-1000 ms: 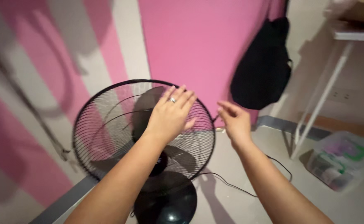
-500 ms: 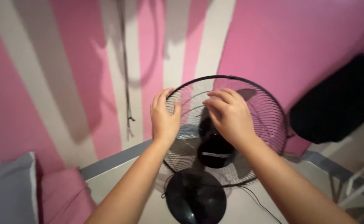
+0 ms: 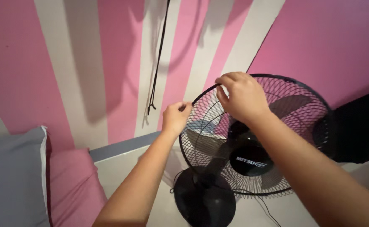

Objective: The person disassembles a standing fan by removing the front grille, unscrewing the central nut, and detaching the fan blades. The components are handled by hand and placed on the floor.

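A black desk fan [image 3: 251, 162] with a round wire grille [image 3: 296, 98] stands on its round base [image 3: 205, 204] on the floor in front of a pink and white striped wall. My left hand [image 3: 177, 117] pinches the grille's rim at its upper left edge. My right hand [image 3: 242, 96] grips the rim at the top, fingers curled over the wire. Grey blades show behind the mesh.
A grey pillow [image 3: 14, 176] and pink bedding [image 3: 73, 185] lie at the lower left. A black cord [image 3: 157, 63] hangs down the wall. A black bag [image 3: 359, 130] hangs to the right of the fan. The fan's cable [image 3: 262, 206] trails on the floor.
The view has swung left and the fan now sits to the right. Both hands moved from the front of the grille up onto its rim and closed on it.
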